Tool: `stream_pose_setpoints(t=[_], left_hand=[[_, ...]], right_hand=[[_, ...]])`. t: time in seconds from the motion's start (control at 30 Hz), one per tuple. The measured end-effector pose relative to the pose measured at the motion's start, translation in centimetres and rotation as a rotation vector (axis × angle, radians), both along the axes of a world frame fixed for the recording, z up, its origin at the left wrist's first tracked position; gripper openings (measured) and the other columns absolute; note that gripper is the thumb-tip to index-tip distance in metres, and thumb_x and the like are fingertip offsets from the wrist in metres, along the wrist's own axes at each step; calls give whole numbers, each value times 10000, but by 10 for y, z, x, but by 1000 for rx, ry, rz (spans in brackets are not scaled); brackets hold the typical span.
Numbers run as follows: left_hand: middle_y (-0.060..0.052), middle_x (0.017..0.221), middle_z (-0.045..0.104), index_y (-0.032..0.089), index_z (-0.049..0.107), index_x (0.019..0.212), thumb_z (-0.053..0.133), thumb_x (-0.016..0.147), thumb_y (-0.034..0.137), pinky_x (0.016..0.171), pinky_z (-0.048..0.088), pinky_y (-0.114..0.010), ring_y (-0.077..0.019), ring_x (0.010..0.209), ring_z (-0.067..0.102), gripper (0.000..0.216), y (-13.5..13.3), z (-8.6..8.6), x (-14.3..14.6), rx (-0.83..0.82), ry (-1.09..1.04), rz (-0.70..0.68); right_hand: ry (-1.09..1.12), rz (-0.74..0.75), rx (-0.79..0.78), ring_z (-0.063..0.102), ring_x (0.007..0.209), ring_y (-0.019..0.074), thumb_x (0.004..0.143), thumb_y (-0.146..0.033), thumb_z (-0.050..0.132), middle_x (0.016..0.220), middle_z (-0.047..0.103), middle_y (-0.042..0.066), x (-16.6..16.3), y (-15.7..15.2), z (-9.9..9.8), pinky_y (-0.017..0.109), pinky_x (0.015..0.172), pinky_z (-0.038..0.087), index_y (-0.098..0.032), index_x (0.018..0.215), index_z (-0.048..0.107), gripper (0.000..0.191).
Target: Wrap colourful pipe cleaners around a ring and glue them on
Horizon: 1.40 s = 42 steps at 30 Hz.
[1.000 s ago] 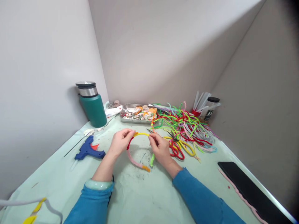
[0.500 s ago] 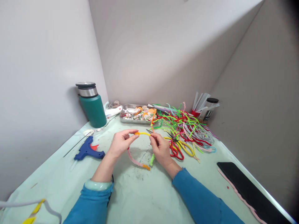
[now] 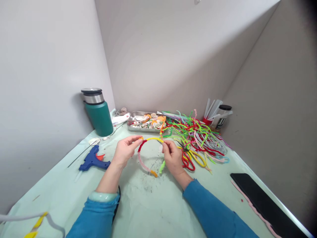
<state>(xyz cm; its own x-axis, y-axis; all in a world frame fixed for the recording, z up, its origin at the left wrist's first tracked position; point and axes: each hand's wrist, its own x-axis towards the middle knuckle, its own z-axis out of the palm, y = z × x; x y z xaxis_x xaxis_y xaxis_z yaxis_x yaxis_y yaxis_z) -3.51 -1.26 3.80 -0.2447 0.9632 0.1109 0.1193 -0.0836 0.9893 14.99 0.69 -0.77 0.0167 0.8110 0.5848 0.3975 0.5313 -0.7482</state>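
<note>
Nearest the camera, two blue sleeves reach over the pale green table, and a pale bangle sits on the left wrist. A grey and yellow strip lies at the near left corner. At the near right a black slab lies along the edge, with a pink pipe cleaner just beside it. Further in, both hands hold a hoop of joined pipe cleaners in red, yellow, pink, orange and green, raised a little above the middle of the table. The left hand pinches the hoop's top between thumb and forefinger where red meets yellow. The right hand pinches the other end of the yellow stretch, its other fingers curled. Dark specks dot the table below the hoop. A blue glue gun lies to the left of the left hand, well apart from it. Beyond the right hand spreads a tangled pile of pipe cleaners in many colours. Behind it stand a red cup of clear sticks and a black-capped jar. A metal tray of small bits lies at the back, and a green bottle stands near the left wall.
</note>
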Motion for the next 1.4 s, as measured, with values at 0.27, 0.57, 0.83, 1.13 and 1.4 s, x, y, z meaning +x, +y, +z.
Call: stream_pose_setpoints(t=[0.27,0.57,0.83,1.13,1.4], left_hand=[[-66,818,699,127,675,949,676,623,415,407,346,-194,-66,453,476,436,1,-3,5,-29,17,-26],[-91,910,692,136,670,952,653,652,402,578,465,-241,-168,703,616,401,1,-6,8,104,151,-21],[-91,896,696,136,673,941,649,650,439,565,451,-229,-153,665,605,421,3,-8,4,91,119,0],[-43,757,685,183,692,938,579,723,433,541,415,-229,-117,546,527,349,1,-11,2,187,411,42],[-68,895,699,180,696,910,542,753,416,600,470,-238,-146,637,610,323,2,-12,5,195,418,-13]], right_hand=[[62,-36,-21,505,531,109,866,-310,432,593,539,-25,-1,0,4,219,537,397,-156,899,565,206],[50,-29,-49,507,531,112,868,-307,433,599,544,-20,-2,2,0,226,549,398,-162,902,553,191],[-28,-2,-28,497,511,115,860,-305,445,575,540,-25,-1,1,-1,231,547,394,-179,873,562,172],[-91,77,-2,510,580,129,864,-289,433,630,532,-1,-2,0,-3,230,548,389,-182,915,569,180],[-97,83,1,514,585,136,864,-297,434,642,548,8,-4,0,-4,236,547,392,-184,916,573,186]])
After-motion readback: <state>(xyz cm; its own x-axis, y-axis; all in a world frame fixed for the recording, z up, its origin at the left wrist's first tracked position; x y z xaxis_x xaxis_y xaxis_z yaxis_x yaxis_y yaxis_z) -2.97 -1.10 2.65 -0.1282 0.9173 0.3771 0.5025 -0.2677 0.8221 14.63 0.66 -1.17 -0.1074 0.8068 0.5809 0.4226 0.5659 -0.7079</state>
